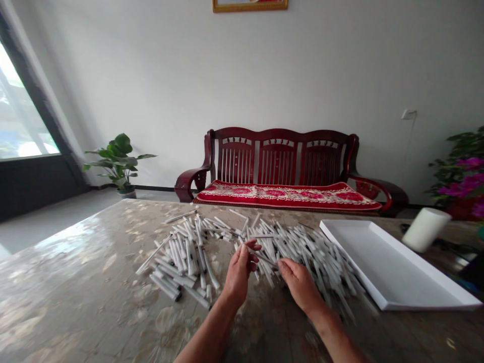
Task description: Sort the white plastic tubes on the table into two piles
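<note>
A slim, pale pen spans the gap between my two hands, above the near edge of a pile. My left hand pinches its left end with thumb and curled fingers. At the other end, the thumb and fingers of my right hand are closed on it. Behind and to the right of my hands lies a large heap of whitish pens, some with dark ends. Left of my left hand is a second pile of white pen pieces, several with black tips. My fingers partly hide the held pen's ends.
A shallow white box lid lies right of the heap, with a white cylinder beyond it. The patterned tabletop extends left. A red wooden bench stands behind the table, a potted plant at left.
</note>
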Demonstrator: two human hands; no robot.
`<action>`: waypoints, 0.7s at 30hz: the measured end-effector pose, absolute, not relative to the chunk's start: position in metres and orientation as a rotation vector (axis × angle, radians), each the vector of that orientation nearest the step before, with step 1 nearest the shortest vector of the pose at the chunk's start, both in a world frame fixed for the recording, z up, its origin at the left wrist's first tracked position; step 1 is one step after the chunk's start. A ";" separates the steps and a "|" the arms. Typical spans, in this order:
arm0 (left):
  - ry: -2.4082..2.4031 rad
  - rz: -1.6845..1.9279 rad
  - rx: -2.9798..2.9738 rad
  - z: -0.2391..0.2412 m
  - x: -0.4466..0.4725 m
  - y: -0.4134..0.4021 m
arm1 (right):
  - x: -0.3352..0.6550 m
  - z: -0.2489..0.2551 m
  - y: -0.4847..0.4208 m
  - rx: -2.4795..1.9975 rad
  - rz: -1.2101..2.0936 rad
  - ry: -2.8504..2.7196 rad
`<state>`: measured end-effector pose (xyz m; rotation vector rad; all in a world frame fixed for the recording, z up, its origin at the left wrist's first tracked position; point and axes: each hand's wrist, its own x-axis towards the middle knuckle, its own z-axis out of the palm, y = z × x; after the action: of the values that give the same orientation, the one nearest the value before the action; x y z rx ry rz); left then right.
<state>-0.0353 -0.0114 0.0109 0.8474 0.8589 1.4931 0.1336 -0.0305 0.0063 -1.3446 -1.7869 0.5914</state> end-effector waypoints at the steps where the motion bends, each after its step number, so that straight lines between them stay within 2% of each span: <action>1: 0.831 1.502 0.830 0.014 -0.038 -0.011 | 0.135 0.006 -0.030 -1.325 0.649 -1.758; 6: 0.790 1.511 0.733 0.018 -0.040 -0.008 | 0.133 0.006 -0.031 -1.198 0.880 -1.735; 13: 1.053 1.644 0.668 0.005 -0.052 0.004 | 0.135 0.001 -0.030 -1.356 0.394 -1.737; 17: 1.296 1.465 1.060 -0.004 -0.052 0.005 | 0.139 -0.006 -0.024 -1.367 0.419 -1.660; 21: 1.382 1.436 1.329 -0.002 -0.041 -0.003 | 0.135 -0.002 -0.025 -1.271 0.414 -1.694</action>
<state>-0.0412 -0.0034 -0.0020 1.3289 1.3821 1.4357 0.1351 -0.0251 -0.0022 -1.2712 -1.6940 0.4140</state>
